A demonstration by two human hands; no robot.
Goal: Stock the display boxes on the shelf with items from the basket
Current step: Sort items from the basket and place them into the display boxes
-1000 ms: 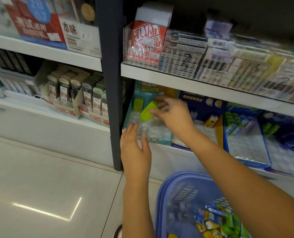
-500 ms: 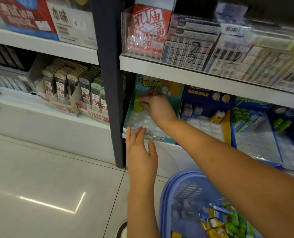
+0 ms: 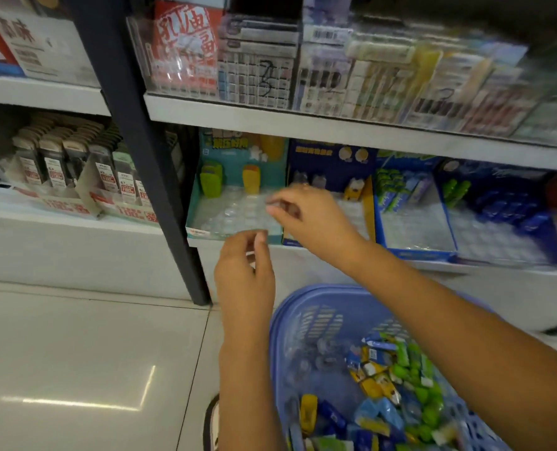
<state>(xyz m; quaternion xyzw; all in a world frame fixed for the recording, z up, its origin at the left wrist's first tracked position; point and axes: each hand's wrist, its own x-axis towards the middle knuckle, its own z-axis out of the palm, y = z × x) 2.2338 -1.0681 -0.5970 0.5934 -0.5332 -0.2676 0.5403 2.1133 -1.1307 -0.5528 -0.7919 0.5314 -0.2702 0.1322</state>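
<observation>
Basket [image 3: 306, 307]: near side cut off by the lower edge, right rim hidden under the right arm [image 3: 449, 320].
Right hand [image 3: 313, 219], above the basket: fingertips motion-blurred, possibly pinching something.
Left hand [image 3: 244, 278], above the basket's left rim: palm turned away, grip unclear.
Packets [image 3: 384, 76], high above the basket: print smeared, unreadable.

Hands at the teal display box [image 3: 195, 206], mid-frame.
Left hand [image 3: 244, 278] and right hand [image 3: 308, 218] loosely curled; green item [image 3: 211, 183] and yellow item [image 3: 251, 183] stand at its back; blue basket [image 3: 322, 289] lower right.
</observation>
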